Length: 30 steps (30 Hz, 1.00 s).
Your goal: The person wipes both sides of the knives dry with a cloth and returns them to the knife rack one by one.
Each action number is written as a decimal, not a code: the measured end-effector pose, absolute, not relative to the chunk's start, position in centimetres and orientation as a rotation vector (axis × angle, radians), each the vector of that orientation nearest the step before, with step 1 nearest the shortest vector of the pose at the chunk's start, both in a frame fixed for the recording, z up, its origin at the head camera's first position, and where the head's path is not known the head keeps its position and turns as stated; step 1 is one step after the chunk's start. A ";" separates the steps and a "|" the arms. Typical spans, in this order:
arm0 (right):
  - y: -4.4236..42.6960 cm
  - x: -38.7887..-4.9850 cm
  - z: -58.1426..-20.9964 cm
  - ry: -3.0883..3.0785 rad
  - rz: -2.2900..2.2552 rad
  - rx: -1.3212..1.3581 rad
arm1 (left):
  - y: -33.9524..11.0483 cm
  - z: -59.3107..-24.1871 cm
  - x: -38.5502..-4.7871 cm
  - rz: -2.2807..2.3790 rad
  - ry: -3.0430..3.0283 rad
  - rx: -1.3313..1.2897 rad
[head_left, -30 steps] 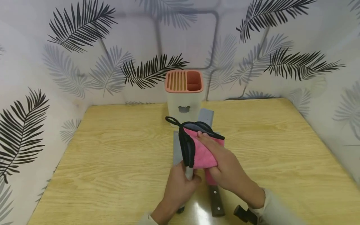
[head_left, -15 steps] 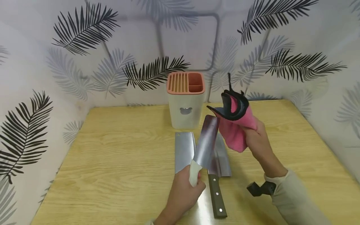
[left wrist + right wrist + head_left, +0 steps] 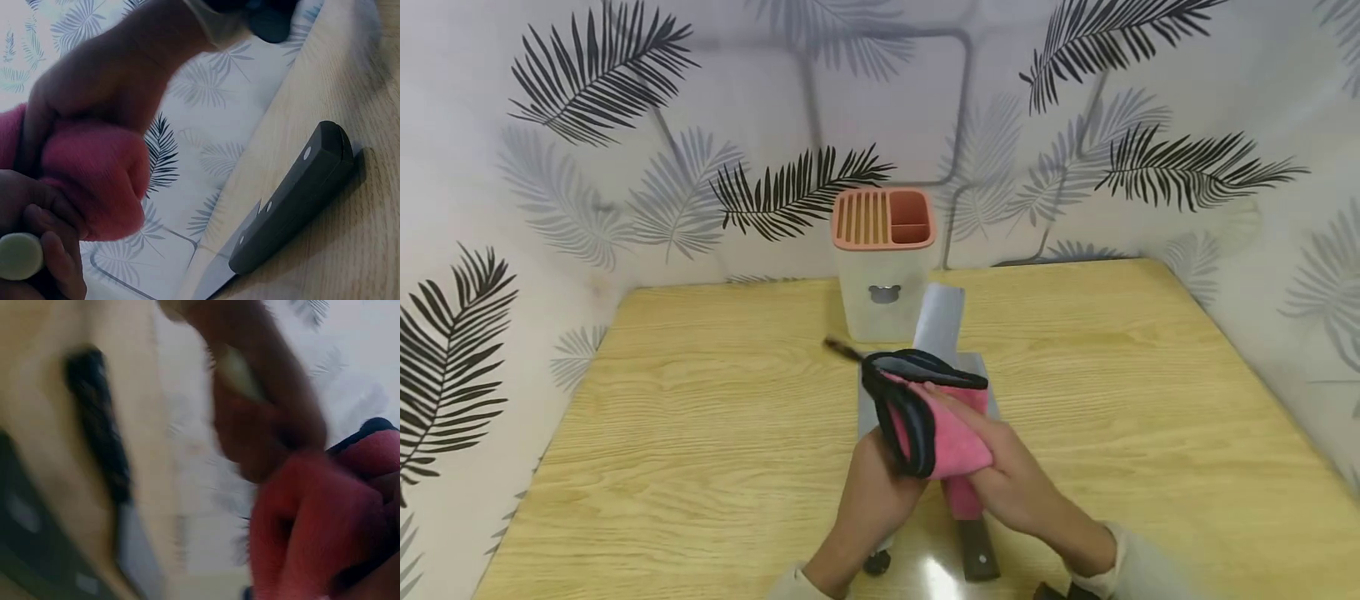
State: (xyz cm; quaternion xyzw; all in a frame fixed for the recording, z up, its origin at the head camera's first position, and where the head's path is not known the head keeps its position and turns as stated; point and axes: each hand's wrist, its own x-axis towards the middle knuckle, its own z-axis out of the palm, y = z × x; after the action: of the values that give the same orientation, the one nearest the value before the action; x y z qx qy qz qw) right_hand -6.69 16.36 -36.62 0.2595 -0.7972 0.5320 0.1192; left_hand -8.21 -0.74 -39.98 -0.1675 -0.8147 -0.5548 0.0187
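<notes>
My left hand (image 3: 880, 492) grips a kitchen knife by its pale handle (image 3: 20, 256); the wide blade (image 3: 940, 317) points away over the table. In my right hand (image 3: 1015, 475) is a folded pink cloth (image 3: 955, 442) with dark edging and a hanging loop. The cloth is pressed round the lower blade, close to the left hand, and hides that part. Beneath the hands lie a dark-handled knife (image 3: 294, 200) and a cleaver (image 3: 867, 408) with a black handle (image 3: 97, 419). Another blade (image 3: 988, 375) shows partly behind the cloth.
A white knife holder (image 3: 887, 258) with a slotted orange top (image 3: 865, 218) stands at the back of the wooden table (image 3: 715, 417). Leaf-patterned covering (image 3: 760, 108) rises behind and at both sides.
Half a second ago the right hand held the cloth off to the right, with the blade bare. Now the cloth is back around the blade, much as it was one second ago.
</notes>
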 end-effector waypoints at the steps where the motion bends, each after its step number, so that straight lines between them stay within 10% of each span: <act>1: 16.0 -6.6 -37.1 -2.350 1.545 0.789 | -0.8 -40.0 -8.2 -1.687 -2.508 -0.553; 21: 18.7 -10.2 -36.2 -2.466 1.600 0.595 | -0.6 -38.8 -6.4 -1.769 -2.640 -0.498; 30: 21.9 -13.8 -35.1 -2.246 1.806 -0.055 | -0.2 -38.9 -5.8 -1.990 -2.682 -0.482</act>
State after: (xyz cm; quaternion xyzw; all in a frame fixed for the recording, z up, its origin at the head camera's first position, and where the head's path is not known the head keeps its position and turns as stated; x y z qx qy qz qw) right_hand -13.78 21.91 -35.10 -0.0190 -0.7727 0.6213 0.1292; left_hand -5.77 -0.21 -38.85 -0.1420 -0.7894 -0.5858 -0.1163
